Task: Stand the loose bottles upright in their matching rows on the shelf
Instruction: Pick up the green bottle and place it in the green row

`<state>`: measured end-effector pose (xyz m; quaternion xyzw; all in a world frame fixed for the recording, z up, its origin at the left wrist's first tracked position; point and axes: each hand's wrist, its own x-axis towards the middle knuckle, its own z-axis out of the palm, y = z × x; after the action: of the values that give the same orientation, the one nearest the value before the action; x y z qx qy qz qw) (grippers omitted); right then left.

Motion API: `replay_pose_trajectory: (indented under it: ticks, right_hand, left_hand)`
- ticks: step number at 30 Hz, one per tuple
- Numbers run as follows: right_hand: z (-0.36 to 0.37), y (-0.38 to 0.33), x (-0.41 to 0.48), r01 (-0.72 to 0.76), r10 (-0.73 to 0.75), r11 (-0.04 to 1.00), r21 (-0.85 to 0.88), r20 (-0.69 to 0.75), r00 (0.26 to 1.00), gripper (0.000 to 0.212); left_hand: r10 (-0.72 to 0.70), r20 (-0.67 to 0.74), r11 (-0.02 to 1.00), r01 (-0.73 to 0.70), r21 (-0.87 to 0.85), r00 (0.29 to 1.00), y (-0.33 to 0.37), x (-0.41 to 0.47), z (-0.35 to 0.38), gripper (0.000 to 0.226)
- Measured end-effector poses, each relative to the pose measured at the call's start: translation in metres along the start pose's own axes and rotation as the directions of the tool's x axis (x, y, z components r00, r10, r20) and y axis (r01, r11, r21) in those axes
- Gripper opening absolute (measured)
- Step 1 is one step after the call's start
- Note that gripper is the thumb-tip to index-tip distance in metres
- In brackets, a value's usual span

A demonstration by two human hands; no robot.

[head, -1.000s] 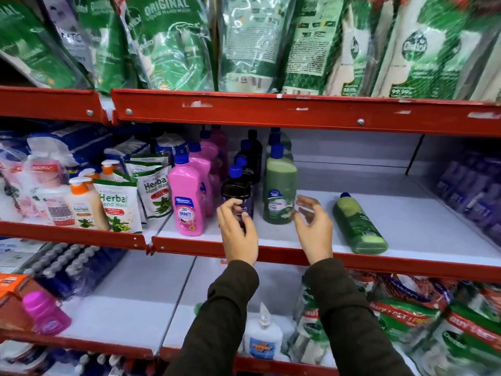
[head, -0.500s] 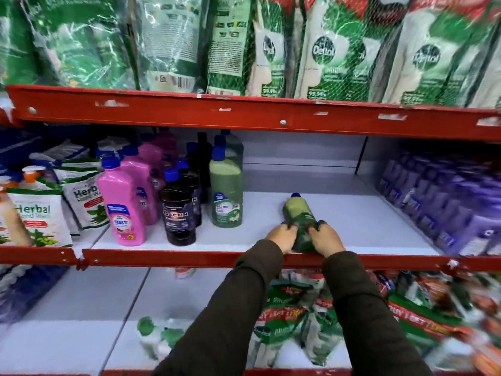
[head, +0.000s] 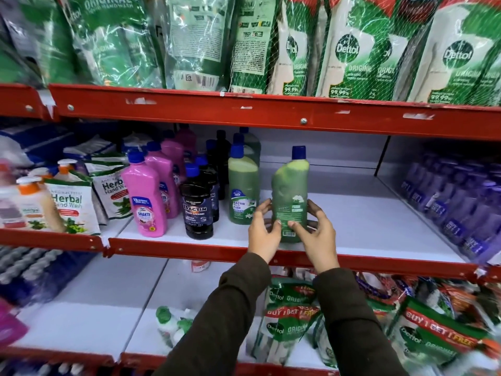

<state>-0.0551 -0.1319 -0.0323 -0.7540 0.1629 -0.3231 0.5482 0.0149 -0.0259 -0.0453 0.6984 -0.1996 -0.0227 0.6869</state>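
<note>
A green floor-cleaner bottle with a blue cap stands upright near the front of the white middle shelf, its back label facing me. My left hand grips its lower left side and my right hand its lower right side. Just to its left stands a row of matching green bottles. Further left are a row of black Bactin bottles and a row of pink Shakti bottles, all upright.
The red shelf lip runs just below my hands. Purple bottles fill the shelf's right side. Herbal hand wash pouches sit at left. Dettol pouches hang above and lie on the lower shelf.
One second ago my hands were at the black and green rows while the green bottle lay on its side. Both hands then took hold of it and it now stands upright.
</note>
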Motion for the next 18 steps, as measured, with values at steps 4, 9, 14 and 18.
replay_pose_trajectory:
  ticks: [4,9,14,18]
  right_hand:
    - [0.041,-0.007,-0.010,0.071,-0.072,0.997,0.024,0.042,0.997,0.064]
    - [0.083,-0.009,-0.024,0.055,-0.064,0.994,0.097,0.092,0.994,0.061]
    - [0.093,-0.009,-0.020,0.055,-0.066,0.990,0.133,0.080,0.995,0.056]
    - [0.090,-0.009,-0.022,0.069,-0.078,0.995,0.075,0.127,0.989,0.056]
  left_hand:
    - [0.040,-0.116,0.999,-0.043,-0.022,0.992,-0.007,-0.007,-0.038,0.059]
    - [0.091,-0.184,0.994,-0.078,0.078,0.979,-0.024,0.001,-0.077,0.060]
    - [0.122,-0.164,0.987,-0.102,0.125,0.979,-0.018,0.000,-0.088,0.045]
    - [0.169,-0.193,0.981,-0.145,0.132,0.967,-0.017,-0.002,-0.085,0.032]
